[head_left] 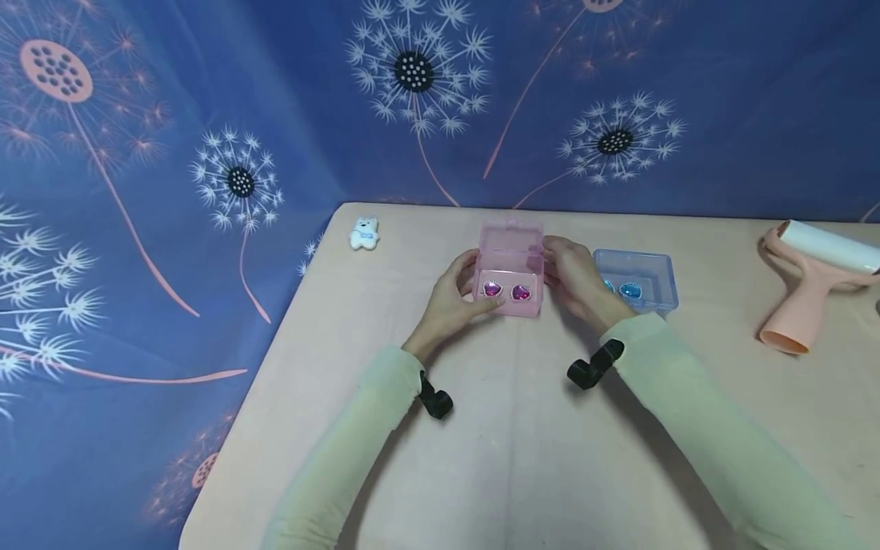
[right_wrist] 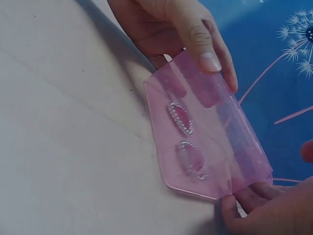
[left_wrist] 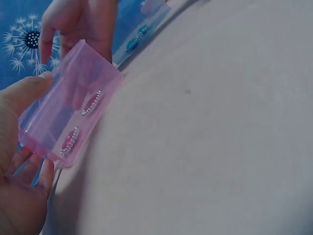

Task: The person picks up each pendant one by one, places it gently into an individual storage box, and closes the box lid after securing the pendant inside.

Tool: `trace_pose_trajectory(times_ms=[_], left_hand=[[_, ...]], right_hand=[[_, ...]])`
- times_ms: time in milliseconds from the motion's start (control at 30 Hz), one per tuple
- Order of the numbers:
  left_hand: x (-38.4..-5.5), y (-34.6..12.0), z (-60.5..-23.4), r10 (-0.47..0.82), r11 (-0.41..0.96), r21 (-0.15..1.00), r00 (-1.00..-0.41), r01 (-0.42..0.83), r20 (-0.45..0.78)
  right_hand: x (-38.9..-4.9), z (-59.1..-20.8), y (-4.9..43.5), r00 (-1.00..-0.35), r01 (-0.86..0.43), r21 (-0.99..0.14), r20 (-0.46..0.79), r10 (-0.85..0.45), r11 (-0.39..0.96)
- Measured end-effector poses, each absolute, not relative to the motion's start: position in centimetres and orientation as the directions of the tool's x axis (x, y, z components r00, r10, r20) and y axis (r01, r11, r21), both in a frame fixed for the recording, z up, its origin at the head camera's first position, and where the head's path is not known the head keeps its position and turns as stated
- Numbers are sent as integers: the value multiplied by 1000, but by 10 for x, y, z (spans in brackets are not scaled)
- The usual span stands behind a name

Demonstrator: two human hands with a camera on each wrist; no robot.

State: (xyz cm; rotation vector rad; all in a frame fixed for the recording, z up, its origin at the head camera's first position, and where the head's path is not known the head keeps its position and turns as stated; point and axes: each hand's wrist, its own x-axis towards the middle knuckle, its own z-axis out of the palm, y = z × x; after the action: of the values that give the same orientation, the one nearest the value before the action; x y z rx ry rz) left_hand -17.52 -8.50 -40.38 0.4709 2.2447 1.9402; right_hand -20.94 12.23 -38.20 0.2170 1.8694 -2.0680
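Note:
A clear pink plastic box point(head_left: 510, 263), its lid raised at the back, carries two heart-shaped pink gems with beaded silver rims on its front. My left hand point(head_left: 450, 298) grips its left side, with the thumb on the front wall and the fingers behind. At the opposite side is my right hand point(head_left: 574, 275). Its fingers point(right_wrist: 252, 198) touch the box's edge while the thumb point(right_wrist: 307, 151) stays apart from it. Just right of that hand stands a clear blue box point(head_left: 646, 279) with blue gems, partly hidden by the wrist.
A small white bear figure point(head_left: 364, 233) lies at the table's back left corner. On the right is a pink lint roller point(head_left: 804, 298) with a white roll. Behind the table point(head_left: 509, 428) hangs a blue dandelion-print cloth point(head_left: 296, 76).

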Motion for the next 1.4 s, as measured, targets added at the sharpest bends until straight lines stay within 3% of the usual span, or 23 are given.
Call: trace_pose_trajectory(times_ms=[433,633,867,1200,1400], left_hand=[[-177,-85,-399,329,126,983,-940,137,89],[-178,-84,-400,325,142,981,-943,129,76],[-187,-81,-432,271,126,983,-958,135,97],[-176,-85,-403,299,94,995,-954,22,-8],[-170,-88,-392,298,103,992,-954,66,32]], right_hand=[[-214,-361,125,-947,299,-954,-295,-125,-8],[-218,-345,124,-954,264,-954,-279,-105,139],[-214,-346,121,-964,211,-962,-234,-128,173],[-200,-363,141,-917,-70,-922,-91,-389,382],[-192,-378,143,-877,-278,-840,24,-480,466]])
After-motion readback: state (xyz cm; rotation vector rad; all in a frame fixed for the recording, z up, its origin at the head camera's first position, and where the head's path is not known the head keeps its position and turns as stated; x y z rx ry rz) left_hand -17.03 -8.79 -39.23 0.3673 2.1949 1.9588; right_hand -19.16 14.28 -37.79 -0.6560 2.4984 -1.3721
